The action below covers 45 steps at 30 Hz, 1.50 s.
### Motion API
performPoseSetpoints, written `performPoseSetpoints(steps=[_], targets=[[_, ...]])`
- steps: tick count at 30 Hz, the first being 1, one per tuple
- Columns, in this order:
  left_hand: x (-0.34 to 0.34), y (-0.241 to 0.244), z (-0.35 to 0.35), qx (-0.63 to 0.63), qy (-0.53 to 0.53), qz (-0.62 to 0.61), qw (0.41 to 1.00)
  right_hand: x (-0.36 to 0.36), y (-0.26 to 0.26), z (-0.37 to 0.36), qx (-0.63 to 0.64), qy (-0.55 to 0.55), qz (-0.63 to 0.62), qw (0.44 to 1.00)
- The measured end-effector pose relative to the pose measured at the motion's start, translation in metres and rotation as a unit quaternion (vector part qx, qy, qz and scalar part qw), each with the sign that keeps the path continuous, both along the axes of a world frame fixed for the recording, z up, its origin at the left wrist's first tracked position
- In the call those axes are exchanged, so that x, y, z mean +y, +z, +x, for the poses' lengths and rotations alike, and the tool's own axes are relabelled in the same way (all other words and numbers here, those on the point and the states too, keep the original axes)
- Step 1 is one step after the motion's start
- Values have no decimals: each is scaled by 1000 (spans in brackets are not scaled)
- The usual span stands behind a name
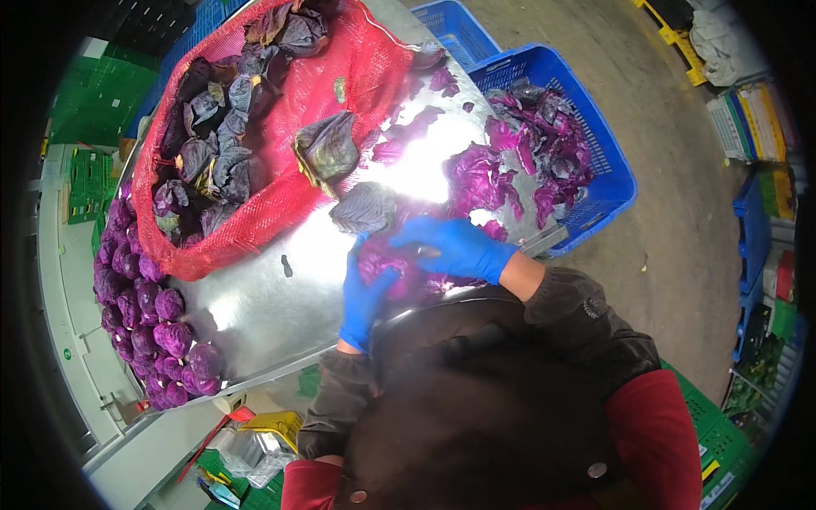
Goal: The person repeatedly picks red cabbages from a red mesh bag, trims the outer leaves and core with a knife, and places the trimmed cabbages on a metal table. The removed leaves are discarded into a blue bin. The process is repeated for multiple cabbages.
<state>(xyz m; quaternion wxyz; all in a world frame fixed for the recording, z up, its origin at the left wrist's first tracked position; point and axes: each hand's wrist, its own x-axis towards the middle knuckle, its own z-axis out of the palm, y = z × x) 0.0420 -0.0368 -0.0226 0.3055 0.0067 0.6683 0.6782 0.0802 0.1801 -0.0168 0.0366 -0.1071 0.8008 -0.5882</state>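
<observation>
My left hand [366,296], in a blue glove, grips the side of a red cabbage head [386,261] near the front edge of the steel table [255,325]. My right hand [456,245], gloved too, lies over the other side of that head; a small shiny thing shows at its fingers, too blurred to name. Loose purple leaves [478,178] are strewn to the right and beyond. Dark outer leaves [363,207] lie just past my hands. A red mesh sack [287,217] at the back left holds untrimmed cabbages [233,127].
Many peeled red cabbages [172,338] are heaped along the table's left end. A blue crate [612,159] full of leaves stands against the right edge, another blue crate [456,32] behind it. Green crates [720,440] stand low at the right; a yellow basket [277,424] is below the table.
</observation>
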Motion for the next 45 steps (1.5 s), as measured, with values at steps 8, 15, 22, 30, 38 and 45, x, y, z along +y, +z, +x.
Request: performPoseSetpoints(steps=[8, 15, 22, 30, 38, 45], targets=[[4, 11, -13, -32, 42, 53, 997, 45, 30, -8, -31, 76, -12, 997], [29, 32, -9, -164, 110, 252, 947, 67, 73, 0, -41, 15, -108, 993], [29, 33, 2, 175, 15, 4, 984, 88, 67, -14, 19, -208, 73, 975], [26, 61, 2, -228, 12, 326, 917, 15, 80, -11, -210, -53, -205, 954], [19, 38, 11, -165, 66, 255, 951, 2, 54, -7, 11, -111, -26, 993], [12, 36, 6, -201, 44, 229, 951, 10, 62, -8, 51, -39, 29, 997]])
